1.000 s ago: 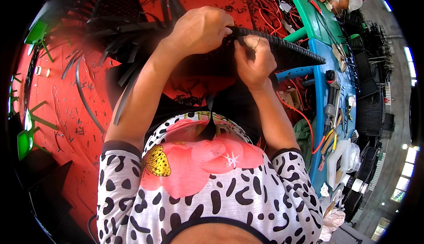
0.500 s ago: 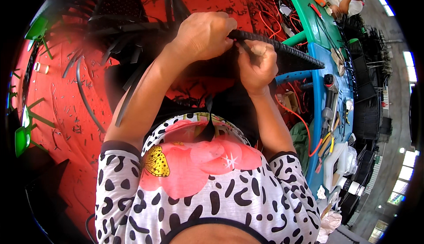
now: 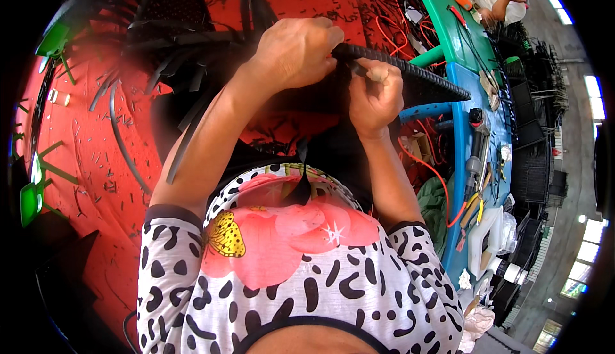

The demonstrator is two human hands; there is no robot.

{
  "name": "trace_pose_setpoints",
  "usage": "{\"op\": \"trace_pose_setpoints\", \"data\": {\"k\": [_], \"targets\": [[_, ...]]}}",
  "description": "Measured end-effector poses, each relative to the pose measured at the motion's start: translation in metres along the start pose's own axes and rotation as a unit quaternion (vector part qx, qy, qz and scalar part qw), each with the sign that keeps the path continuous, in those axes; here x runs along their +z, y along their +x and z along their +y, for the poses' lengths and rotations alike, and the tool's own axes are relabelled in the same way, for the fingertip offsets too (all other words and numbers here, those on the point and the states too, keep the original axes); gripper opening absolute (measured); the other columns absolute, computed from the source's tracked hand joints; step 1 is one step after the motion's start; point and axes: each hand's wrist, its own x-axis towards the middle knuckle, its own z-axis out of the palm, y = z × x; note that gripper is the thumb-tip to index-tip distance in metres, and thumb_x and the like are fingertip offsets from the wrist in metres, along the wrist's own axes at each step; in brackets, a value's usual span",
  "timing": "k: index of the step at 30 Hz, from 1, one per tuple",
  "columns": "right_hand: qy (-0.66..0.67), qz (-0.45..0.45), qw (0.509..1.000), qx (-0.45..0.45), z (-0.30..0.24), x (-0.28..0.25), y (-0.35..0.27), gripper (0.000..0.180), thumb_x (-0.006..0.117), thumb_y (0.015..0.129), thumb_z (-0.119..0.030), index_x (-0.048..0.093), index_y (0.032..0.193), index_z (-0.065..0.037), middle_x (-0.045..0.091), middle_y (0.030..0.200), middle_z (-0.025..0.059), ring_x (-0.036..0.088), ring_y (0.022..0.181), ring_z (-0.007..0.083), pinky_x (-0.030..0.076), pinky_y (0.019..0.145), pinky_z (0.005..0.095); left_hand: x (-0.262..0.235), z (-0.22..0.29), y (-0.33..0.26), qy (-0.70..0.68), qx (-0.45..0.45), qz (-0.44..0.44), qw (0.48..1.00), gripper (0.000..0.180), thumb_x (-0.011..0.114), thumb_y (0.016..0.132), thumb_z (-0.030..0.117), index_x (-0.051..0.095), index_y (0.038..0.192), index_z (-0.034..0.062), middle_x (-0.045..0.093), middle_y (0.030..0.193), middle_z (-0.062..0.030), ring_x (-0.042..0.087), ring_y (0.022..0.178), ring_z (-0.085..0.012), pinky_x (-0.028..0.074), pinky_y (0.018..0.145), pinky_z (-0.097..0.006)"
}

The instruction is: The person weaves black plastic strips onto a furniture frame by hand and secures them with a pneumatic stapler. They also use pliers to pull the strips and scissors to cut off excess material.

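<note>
A dark woven piece point(image 3: 423, 75) with a ribbed, wrapped edge lies across my lap, its corner pointing right toward the blue table. My left hand point(image 3: 296, 53) is closed at the near end of that edge, fingers curled in; what sits inside the fingers is mostly hidden. Close by on the right, my right hand point(image 3: 378, 98) pinches a flat black strip point(image 3: 356, 67) between thumb and bent forefinger, just below the edge. Loose black strips point(image 3: 186, 65) fan out from the piece on the left, blurred in part. One strip point(image 3: 182, 152) hangs along my left forearm.
A blue table point(image 3: 458, 85) at right holds a power tool point(image 3: 475, 139), pliers point(image 3: 474, 203) and a white frame point(image 3: 488, 235). Beyond is a green table point(image 3: 448, 27), with a person behind. Red flooring point(image 3: 83, 194) carries black scraps, a paper cup point(image 3: 59, 98) and green stools point(image 3: 32, 203).
My right hand has shifted slightly right, away from my left hand, and more of the pinched strip shows. My left hand stays almost where it was.
</note>
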Motion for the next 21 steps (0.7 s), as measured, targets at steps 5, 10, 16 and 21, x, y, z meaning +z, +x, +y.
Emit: {"op": "trace_pose_setpoints", "data": {"k": [5,10,16,21], "targets": [[-0.024,-0.02,0.999,-0.019,-0.008,-0.005,0.005,0.028,0.066,0.069,0.014,0.051,0.087,0.0,0.062,0.083,0.0134,0.064,0.071,0.0238,0.053,0.064,0.0292,0.001,0.002,-0.001,0.004,-0.011,-0.001,1.0,0.027,0.07,0.069,0.019,0.062,0.092,0.0071,0.062,0.084,-0.0091,0.062,0.076,-0.0307,0.051,0.063,-0.041],[-0.05,-0.042,0.997,-0.05,-0.011,-0.006,0.012,0.03,0.068,0.067,0.014,0.051,0.088,-0.001,0.062,0.081,0.0123,0.064,0.07,0.0249,0.053,0.063,0.0298,0.0,0.004,-0.001,0.012,-0.015,0.004,1.0,0.027,0.07,0.069,0.019,0.062,0.091,0.0069,0.062,0.083,-0.0087,0.062,0.075,-0.0308,0.051,0.062,-0.04],[-0.072,-0.059,0.991,-0.095,-0.01,-0.002,0.02,0.032,0.069,0.066,0.014,0.051,0.087,-0.001,0.061,0.076,0.0122,0.062,0.068,0.0276,0.052,0.061,0.0297,0.002,0.001,-0.002,0.009,0.003,0.017,1.0,0.027,0.07,0.068,0.019,0.061,0.09,0.0061,0.062,0.082,-0.0087,0.062,0.073,-0.0311,0.05,0.061,-0.04],[-0.088,-0.056,0.99,-0.098,-0.011,-0.004,0.015,0.031,0.069,0.066,0.014,0.05,0.085,-0.002,0.059,0.075,0.0124,0.062,0.065,0.0272,0.051,0.059,0.0301,0.004,0.005,-0.002,0.007,-0.002,0.044,0.999,0.025,0.07,0.067,0.018,0.061,0.088,0.006,0.061,0.08,-0.0081,0.062,0.071,-0.0307,0.05,0.059,-0.04]]}}
